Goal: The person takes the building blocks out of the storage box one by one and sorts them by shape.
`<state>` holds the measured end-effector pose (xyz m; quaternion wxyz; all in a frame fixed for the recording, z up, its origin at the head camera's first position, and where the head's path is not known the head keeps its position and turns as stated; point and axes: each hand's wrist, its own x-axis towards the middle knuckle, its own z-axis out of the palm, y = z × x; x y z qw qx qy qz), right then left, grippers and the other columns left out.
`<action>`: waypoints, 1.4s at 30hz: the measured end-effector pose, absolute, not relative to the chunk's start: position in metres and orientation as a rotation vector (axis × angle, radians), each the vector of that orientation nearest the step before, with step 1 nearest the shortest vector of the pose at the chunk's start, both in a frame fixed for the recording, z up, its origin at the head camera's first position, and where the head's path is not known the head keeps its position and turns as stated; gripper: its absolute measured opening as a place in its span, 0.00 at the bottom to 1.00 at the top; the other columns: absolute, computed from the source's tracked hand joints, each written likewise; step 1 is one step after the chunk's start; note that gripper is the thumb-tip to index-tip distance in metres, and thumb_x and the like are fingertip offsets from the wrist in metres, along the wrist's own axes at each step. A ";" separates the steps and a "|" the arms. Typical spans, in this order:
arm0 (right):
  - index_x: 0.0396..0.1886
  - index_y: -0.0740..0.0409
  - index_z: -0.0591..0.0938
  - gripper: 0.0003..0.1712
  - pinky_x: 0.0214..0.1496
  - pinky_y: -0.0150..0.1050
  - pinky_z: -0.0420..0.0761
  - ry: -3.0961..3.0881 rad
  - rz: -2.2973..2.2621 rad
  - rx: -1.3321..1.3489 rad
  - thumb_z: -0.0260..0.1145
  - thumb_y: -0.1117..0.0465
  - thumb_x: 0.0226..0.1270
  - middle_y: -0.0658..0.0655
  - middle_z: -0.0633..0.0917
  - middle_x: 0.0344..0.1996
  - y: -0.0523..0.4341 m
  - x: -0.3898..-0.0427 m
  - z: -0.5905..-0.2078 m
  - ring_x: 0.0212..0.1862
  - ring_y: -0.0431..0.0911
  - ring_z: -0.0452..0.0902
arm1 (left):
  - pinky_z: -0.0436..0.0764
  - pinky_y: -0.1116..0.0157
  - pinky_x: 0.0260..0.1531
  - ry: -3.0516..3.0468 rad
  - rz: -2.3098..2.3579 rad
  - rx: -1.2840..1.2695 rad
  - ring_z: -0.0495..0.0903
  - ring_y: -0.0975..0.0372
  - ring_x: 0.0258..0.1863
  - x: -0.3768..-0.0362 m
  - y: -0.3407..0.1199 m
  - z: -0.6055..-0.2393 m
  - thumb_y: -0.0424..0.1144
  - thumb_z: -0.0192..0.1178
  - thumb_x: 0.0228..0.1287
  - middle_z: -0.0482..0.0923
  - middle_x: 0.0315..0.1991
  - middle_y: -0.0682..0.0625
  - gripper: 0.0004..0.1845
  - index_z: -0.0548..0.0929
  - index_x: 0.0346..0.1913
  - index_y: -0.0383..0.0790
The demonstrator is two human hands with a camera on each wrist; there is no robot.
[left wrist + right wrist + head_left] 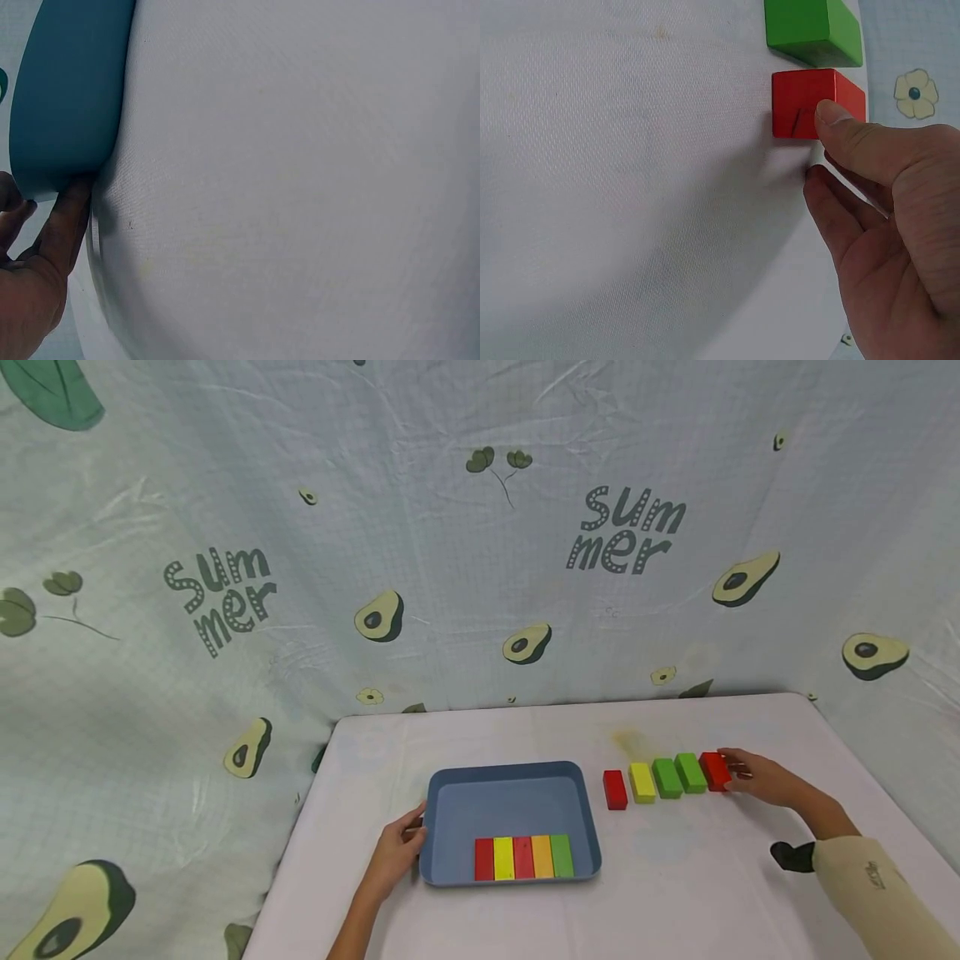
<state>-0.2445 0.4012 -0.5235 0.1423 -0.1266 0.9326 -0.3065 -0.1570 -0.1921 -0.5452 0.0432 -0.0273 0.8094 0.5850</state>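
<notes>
On the right, my right hand (765, 777) pinches the end red block (715, 772) of a spaced row. Its thumb (844, 124) lies on the block's near end, and the other fingertips are partly hidden behind the block. My left hand (397, 852) touches the outer left wall of a blue-grey tray (442, 781), fingertips low against it in the left wrist view. Inside the tray, along its near side, stand a red block (484, 859), a yellow block (503, 858), another red, an orange block (542, 857) and a green block (561, 856), side by side.
Right of the tray, the row continues with a red block (615, 790), a yellow block (642, 783) and two green blocks (667, 778). The white-covered table (675, 893) ends at a hanging cloth (450, 560) printed with avocados. A yellowish stain marks the tabletop behind the row.
</notes>
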 end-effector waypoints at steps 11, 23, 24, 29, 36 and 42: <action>0.65 0.79 0.55 0.46 0.51 0.63 0.68 2.845 -0.913 -0.237 0.65 0.52 0.63 0.81 0.61 0.59 0.390 -0.240 -0.514 0.57 0.74 0.60 | 0.78 0.65 0.31 2.509 1.770 -0.088 0.78 0.53 0.42 -0.154 -0.191 -0.543 0.27 0.53 0.65 0.76 0.48 0.36 0.24 0.69 0.65 0.32; 0.64 0.71 0.65 0.40 0.52 0.57 0.71 3.027 -1.203 -0.269 0.66 0.49 0.63 0.73 0.70 0.58 0.304 -0.232 -0.484 0.56 0.66 0.68 | 0.78 0.65 0.30 2.520 1.768 -0.071 0.78 0.53 0.42 -0.153 -0.191 -0.542 0.26 0.53 0.65 0.75 0.48 0.35 0.24 0.69 0.65 0.31; 0.64 0.71 0.64 0.39 0.53 0.58 0.70 3.005 -1.218 -0.313 0.65 0.50 0.63 0.73 0.70 0.58 0.297 -0.230 -0.482 0.57 0.66 0.67 | 0.78 0.65 0.30 2.521 1.767 -0.065 0.78 0.52 0.42 -0.152 -0.191 -0.541 0.27 0.53 0.65 0.75 0.48 0.35 0.24 0.69 0.65 0.30; 0.64 0.67 0.67 0.36 0.51 0.54 0.73 2.965 -1.258 -0.415 0.69 0.56 0.60 0.69 0.73 0.58 0.262 -0.218 -0.480 0.56 0.62 0.70 | 0.78 0.65 0.31 2.521 1.765 -0.066 0.78 0.52 0.42 -0.153 -0.190 -0.541 0.27 0.53 0.65 0.75 0.48 0.35 0.24 0.69 0.65 0.31; 0.60 0.65 0.71 0.33 0.49 0.53 0.75 2.897 -1.331 -0.628 0.71 0.61 0.56 0.63 0.77 0.54 0.219 -0.195 -0.486 0.54 0.59 0.74 | 0.77 0.66 0.31 2.530 1.755 -0.080 0.78 0.53 0.41 -0.155 -0.193 -0.543 0.26 0.53 0.65 0.76 0.47 0.36 0.24 0.70 0.64 0.32; 0.59 0.64 0.73 0.31 0.49 0.51 0.75 2.793 -1.293 -0.728 0.72 0.60 0.56 0.61 0.77 0.54 0.190 -0.181 -0.493 0.54 0.58 0.74 | 0.77 0.66 0.33 2.529 1.745 -0.082 0.78 0.53 0.43 -0.156 -0.193 -0.545 0.27 0.53 0.65 0.76 0.48 0.37 0.24 0.70 0.64 0.32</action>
